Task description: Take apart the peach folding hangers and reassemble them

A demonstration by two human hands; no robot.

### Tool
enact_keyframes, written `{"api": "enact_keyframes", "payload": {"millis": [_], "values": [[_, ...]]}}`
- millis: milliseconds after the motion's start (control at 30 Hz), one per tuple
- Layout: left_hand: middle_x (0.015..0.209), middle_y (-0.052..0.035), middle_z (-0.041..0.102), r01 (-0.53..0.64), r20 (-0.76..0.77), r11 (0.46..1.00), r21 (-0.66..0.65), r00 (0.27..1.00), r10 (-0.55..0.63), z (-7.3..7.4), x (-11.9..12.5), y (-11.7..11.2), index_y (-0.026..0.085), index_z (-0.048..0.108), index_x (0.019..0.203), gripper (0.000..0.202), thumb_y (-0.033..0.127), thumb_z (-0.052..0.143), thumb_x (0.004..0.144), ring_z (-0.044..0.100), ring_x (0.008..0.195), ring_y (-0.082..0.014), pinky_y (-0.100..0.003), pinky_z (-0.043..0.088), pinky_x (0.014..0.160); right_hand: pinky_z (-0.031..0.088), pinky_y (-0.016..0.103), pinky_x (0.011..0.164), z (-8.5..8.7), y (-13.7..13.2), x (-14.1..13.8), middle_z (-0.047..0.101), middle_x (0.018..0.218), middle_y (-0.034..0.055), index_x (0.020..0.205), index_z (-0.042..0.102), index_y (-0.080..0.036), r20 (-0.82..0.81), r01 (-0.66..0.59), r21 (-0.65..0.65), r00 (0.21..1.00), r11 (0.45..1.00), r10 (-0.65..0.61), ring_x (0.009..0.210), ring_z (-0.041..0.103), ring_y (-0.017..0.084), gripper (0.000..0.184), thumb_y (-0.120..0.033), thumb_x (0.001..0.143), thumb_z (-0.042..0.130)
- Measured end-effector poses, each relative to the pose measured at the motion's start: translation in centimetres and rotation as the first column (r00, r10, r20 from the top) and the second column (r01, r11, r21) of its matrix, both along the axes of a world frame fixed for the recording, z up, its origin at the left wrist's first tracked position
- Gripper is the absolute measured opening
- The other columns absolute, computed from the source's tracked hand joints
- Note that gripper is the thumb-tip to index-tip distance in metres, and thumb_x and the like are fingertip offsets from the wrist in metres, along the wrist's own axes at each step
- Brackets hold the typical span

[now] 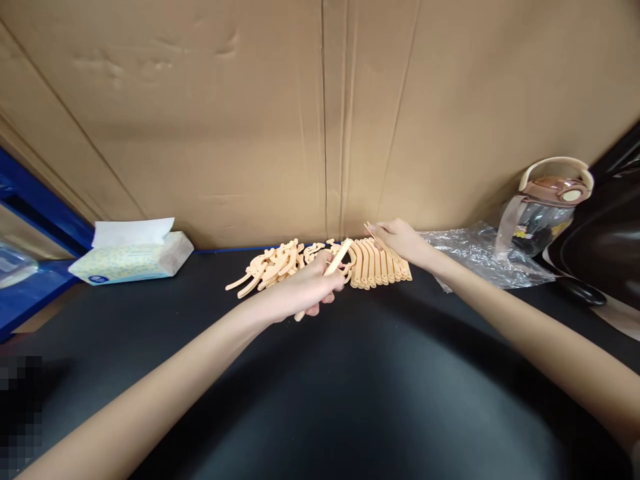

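Observation:
My left hand (316, 288) is closed around a pale beige flat strip (339, 256), whose upper end sticks out past the thumb. Below the fingers another beige end pokes out. My right hand (393, 239) pinches a thin beige piece (369, 231), seen nearly edge-on, just over the far right of a neat overlapping row of beige curved pieces (376, 263) with small holes at their ends. Behind and left of my left hand lies a loose heap of similar curved pieces (274, 265), partly hidden by that hand. They resemble parts of folding clothes hangers.
A tissue pack (133, 259) lies at the left on the black table (320, 387). Clear plastic wrap (475, 257) and a transparent water bottle (545, 213) with a handle are at the right. Upright cardboard (240, 133) borders the back.

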State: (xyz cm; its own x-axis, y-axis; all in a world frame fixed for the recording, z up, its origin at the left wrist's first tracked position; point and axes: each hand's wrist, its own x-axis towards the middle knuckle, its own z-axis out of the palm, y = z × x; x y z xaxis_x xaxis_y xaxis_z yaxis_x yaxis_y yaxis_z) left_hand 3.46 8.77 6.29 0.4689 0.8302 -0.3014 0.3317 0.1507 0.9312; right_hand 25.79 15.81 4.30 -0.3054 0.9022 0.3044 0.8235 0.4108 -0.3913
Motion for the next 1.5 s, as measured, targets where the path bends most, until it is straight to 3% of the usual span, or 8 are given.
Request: {"api": "enact_keyframes", "payload": {"millis": [200, 367, 500, 733, 1000, 1167, 1333, 1500], "values": [[0.061, 0.0036, 0.044, -0.169, -0.099, 0.973, 0.161, 0.978, 0.186, -0.5, 0.9, 0.5, 0.022, 0.042, 0.088, 0.045, 0.065, 0.053, 0.081, 0.043, 0.043, -0.0115, -0.023, 0.035, 0.037, 0.040, 0.034, 0.058, -2.2, 0.9, 0.3, 0.055, 0.055, 0.0091, 0.060, 0.060, -0.017, 0.086, 0.185, 0.103, 0.977, 0.977, -0.195, 0.061, 0.058, 0.025, 0.059, -0.057, 0.096, 0.037], [0.070, 0.0009, 0.052, -0.281, 0.092, 0.920, 0.274, 0.960, 0.265, -0.1, 1.2, 0.8, 0.018, 0.045, 0.077, 0.034, 0.048, 0.060, 0.086, 0.054, 0.058, -0.0110, -0.020, 0.042, 0.049, 0.042, 0.031, 0.063, -0.7, -1.7, -1.5, 0.060, 0.063, 0.0053, 0.074, 0.066, -0.018, 0.019, 0.084, 0.066, 0.996, 0.994, -0.085, 0.067, 0.061, 0.021, 0.065, -0.059, 0.100, 0.023], [0.085, -0.0026, 0.060, -0.313, 0.189, 0.926, 0.212, 0.943, 0.275, 0.2, 1.3, 0.6, 0.018, 0.046, 0.085, 0.023, 0.036, 0.039, 0.098, 0.062, 0.069, -0.0136, -0.028, 0.054, 0.063, 0.041, 0.025, 0.058, 1.1, -4.3, -3.3, 0.062, 0.071, 0.0030, 0.077, 0.063, -0.016, -0.421, -0.315, -0.133, 0.876, 0.940, 0.234, 0.063, 0.056, 0.014, 0.059, -0.062, 0.097, 0.033], [0.095, -0.0030, 0.063, -0.326, 0.240, 0.844, 0.425, 0.940, 0.242, 1.0, 0.9, 0.5, 0.018, 0.049, 0.078, 0.024, 0.033, 0.043, 0.096, 0.058, 0.093, -0.0162, -0.026, 0.046, 0.079, 0.036, 0.024, 0.054, 3.4, -5.1, -2.6, 0.059, 0.068, -0.0004, 0.080, 0.065, -0.015, -0.502, -0.228, 0.017, 0.840, 0.973, 0.206, 0.059, 0.050, 0.012, 0.037, -0.051, 0.090, 0.059], [0.059, 0.0055, 0.032, -0.078, 0.010, 0.767, 0.637, 0.996, 0.093, 0.9, 0.6, 0.1, 0.019, 0.040, 0.069, 0.033, 0.036, 0.039, 0.097, 0.031, 0.052, -0.0097, -0.024, 0.025, 0.051, 0.024, 0.028, 0.051, 3.9, -5.8, -2.5, 0.064, 0.077, 0.0078, 0.098, 0.065, -0.014, 0.295, -0.041, 0.458, 0.949, 0.888, -0.108, 0.060, 0.054, 0.019, 0.026, -0.020, 0.097, 0.040], [0.060, 0.0047, 0.035, -0.065, -0.036, 0.778, 0.624, 0.993, 0.111, 0.7, 1.0, -0.2, 0.020, 0.041, 0.074, 0.032, 0.036, 0.030, 0.100, 0.035, 0.052, -0.0107, -0.025, 0.027, 0.052, 0.019, 0.028, 0.048, 2.8, -4.8, -2.4, 0.055, 0.057, 0.0040, 0.092, 0.060, -0.013, 0.412, -0.047, 0.292, 0.908, 0.955, -0.081, 0.044, 0.040, 0.015, 0.024, -0.021, 0.096, 0.039], [0.062, 0.0037, 0.040, 0.029, -0.185, 0.720, 0.694, 0.973, 0.138, -0.5, 0.7, 1.1, 0.020, 0.041, 0.075, 0.032, 0.032, 0.026, 0.100, 0.039, 0.057, -0.0128, -0.027, 0.029, 0.057, 0.032, 0.025, 0.054, 2.3, -3.0, -1.0, 0.050, 0.059, -0.0003, 0.071, 0.050, -0.017, 0.064, -0.297, 0.005, 0.953, 0.955, 0.296, 0.051, 0.044, 0.012, 0.038, -0.030, 0.101, 0.031], [0.062, 0.0041, 0.039, 0.063, -0.186, 0.734, 0.676, 0.979, 0.087, -0.9, 1.1, 0.9, 0.020, 0.037, 0.072, 0.031, 0.033, 0.029, 0.099, 0.038, 0.055, -0.0120, -0.026, 0.030, 0.056, 0.034, 0.026, 0.057, 1.7, -1.5, -0.2, 0.049, 0.058, -0.0021, 0.065, 0.046, -0.018, -0.037, -0.300, -0.093, 0.954, 0.949, 0.298, 0.052, 0.046, 0.012, 0.031, -0.025, 0.095, 0.040]]}}
